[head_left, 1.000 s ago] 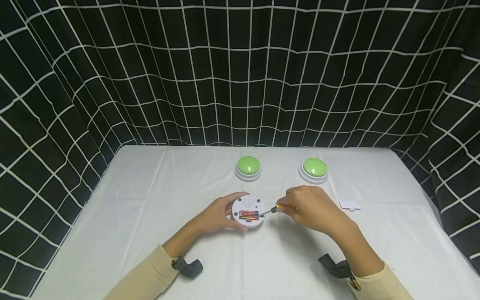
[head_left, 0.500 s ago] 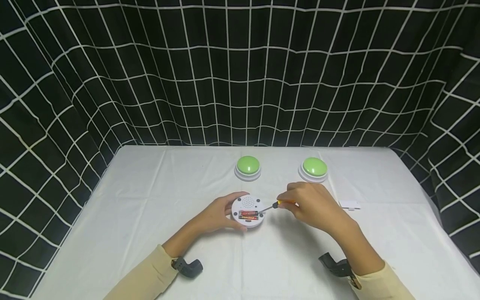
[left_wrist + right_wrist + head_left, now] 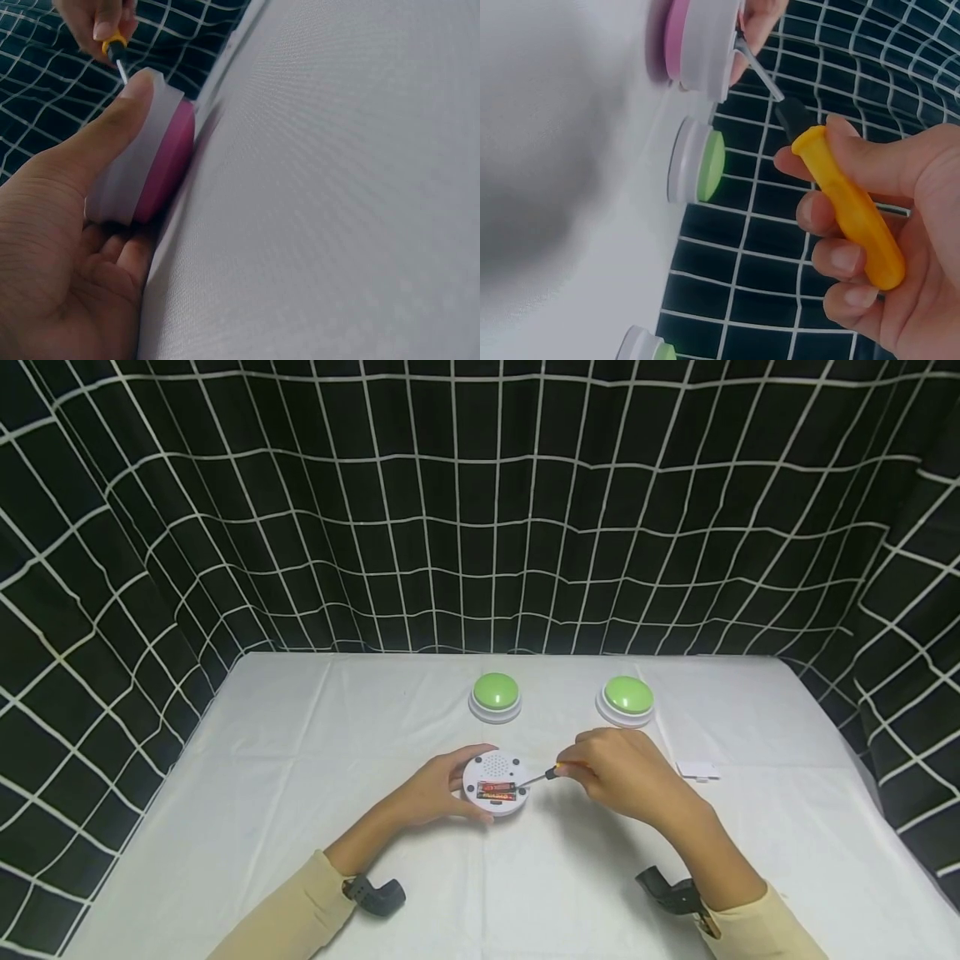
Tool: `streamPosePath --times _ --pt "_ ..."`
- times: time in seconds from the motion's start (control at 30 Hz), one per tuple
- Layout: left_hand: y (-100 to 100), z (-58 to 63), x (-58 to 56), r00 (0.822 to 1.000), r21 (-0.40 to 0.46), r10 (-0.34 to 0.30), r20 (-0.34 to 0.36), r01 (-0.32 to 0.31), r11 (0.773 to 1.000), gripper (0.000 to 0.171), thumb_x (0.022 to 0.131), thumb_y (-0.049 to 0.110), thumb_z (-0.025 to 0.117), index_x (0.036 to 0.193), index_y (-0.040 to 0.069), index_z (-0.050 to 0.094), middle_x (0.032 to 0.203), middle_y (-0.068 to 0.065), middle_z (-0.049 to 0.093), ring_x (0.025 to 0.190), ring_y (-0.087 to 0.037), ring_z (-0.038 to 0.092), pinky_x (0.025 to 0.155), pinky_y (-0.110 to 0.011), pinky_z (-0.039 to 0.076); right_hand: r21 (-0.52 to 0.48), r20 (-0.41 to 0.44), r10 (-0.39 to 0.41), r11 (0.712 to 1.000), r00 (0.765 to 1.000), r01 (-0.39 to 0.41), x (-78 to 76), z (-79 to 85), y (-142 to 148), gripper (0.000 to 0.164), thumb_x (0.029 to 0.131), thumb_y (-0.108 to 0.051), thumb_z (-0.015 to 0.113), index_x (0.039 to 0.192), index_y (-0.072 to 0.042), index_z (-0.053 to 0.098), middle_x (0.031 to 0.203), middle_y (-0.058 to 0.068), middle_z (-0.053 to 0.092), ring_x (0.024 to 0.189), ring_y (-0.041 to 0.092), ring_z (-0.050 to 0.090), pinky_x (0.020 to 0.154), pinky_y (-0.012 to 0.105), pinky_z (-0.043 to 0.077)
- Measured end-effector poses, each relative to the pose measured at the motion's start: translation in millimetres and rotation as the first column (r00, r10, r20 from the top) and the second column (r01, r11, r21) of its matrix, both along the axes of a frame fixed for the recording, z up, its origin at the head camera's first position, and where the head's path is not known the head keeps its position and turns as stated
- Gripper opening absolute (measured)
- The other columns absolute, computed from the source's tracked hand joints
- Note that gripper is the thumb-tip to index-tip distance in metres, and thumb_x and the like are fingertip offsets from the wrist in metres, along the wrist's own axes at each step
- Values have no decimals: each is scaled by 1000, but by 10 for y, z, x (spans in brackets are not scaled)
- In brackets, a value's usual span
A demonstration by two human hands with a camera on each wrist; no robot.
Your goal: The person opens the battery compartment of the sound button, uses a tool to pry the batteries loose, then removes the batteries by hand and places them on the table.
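Observation:
My left hand (image 3: 435, 789) grips the rim of a white round push button (image 3: 496, 767), turned upside down on the table. Its pink dome (image 3: 169, 157) faces the cloth in the left wrist view. The open battery compartment on its underside holds red-and-black batteries (image 3: 495, 788). In my right hand (image 3: 622, 772) is a screwdriver (image 3: 853, 214) with a yellow handle and black collar, gripped between thumb and fingers. Its metal shaft (image 3: 759, 71) reaches the right end of the batteries. Exactly what the tip touches is too small to tell.
Two green push buttons (image 3: 497, 692) (image 3: 628, 696) stand upright behind the hands. A small white battery cover (image 3: 698, 770) lies right of my right hand. White cloth (image 3: 337, 718) covers the table, and dark netted curtain (image 3: 480, 527) surrounds its back and sides.
The screwdriver's angle shifts slightly as my right hand rises a little, then lowers; its tip stays by the right end of the batteries. My left hand and the push button hold still.

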State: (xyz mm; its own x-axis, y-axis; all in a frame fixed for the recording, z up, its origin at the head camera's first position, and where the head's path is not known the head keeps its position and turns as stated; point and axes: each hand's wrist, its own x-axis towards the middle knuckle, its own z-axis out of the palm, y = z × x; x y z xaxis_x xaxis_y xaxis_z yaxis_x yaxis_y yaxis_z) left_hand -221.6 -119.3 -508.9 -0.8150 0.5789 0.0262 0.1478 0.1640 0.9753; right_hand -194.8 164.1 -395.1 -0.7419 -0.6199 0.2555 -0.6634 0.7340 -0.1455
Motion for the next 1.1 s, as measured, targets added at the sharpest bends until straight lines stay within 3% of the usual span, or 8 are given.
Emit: streamPosePath --times 0.57,0.87,1.1 --pt "-6 10 10 1000 -3 -10 -22 10 1000 99 70 6 92 154 8 40 152 -10 50 137 -22 52 112 -25 43 -17 5 -3 1000 1000 4 -4 -8 5 4 87 -16 81 90 -16 79 79 -10 70 67 7 61 54 27 48" --pt "-6 15 17 1000 -15 1 -23 -2 1000 100 69 6 93 154 9 41 152 -8 51 136 -20 52 111 -24 43 -9 90 -20 1000 996 21 5 25 18 9 90 -21 78 93 -14 80 85 -8 75 79 13 70 65 35 58" --pt "-2 11 14 1000 -18 2 -17 -3 1000 99 69 6 93 154 10 41 151 -6 51 136 -18 52 110 -22 44 -30 63 42 999 997 -40 4 39 31 5 88 -22 80 91 -19 81 84 -12 72 78 8 68 64 31 56"
